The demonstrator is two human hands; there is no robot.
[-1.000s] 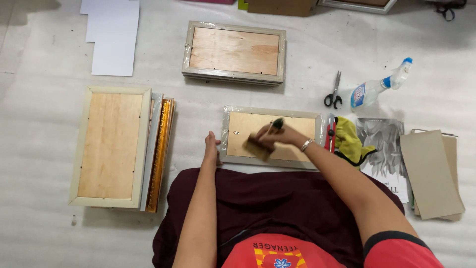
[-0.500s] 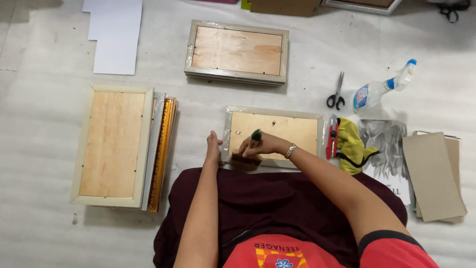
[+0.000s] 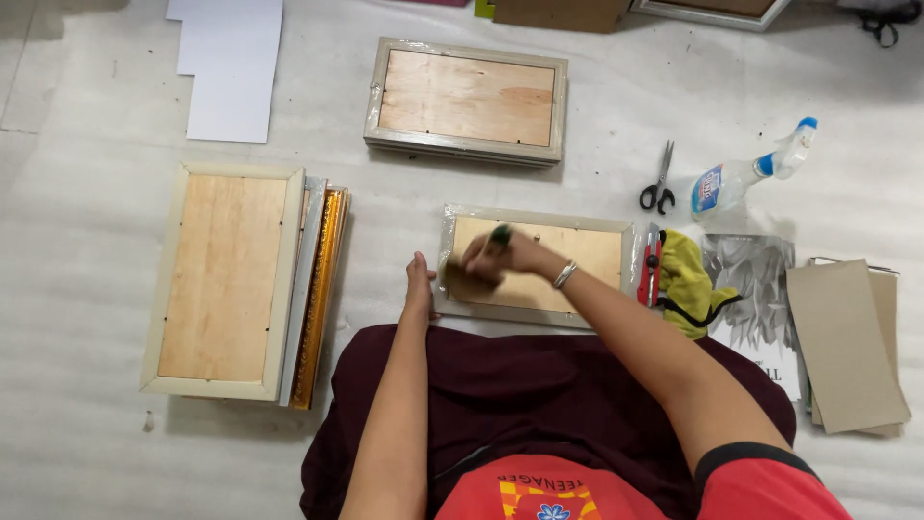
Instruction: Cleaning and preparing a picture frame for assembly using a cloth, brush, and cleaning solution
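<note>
Head view, left to right: stack of frames (image 3: 226, 279) lying back-up at far left, gold-edged one (image 3: 322, 289) showing beneath. Left hand (image 3: 419, 287) flat on floor, fingers together, pressed against left edge of small frame (image 3: 539, 265), gripping nothing. Small frame face-down just ahead of lap, plywood back up, plastic wrap at corners. Right hand (image 3: 500, 255) over frame's left part, fingers curled on green-topped tool (image 3: 500, 233), brown piece (image 3: 467, 282) under fingertips on the backing; exact grip unclear. Another wrapped frame (image 3: 467, 101) farther up. Right of small frame: red cutter (image 3: 653, 265), yellow cloth (image 3: 688, 279), scissors (image 3: 659, 183), spray bottle (image 3: 751, 173), cardboard sheets (image 3: 847, 342).
</note>
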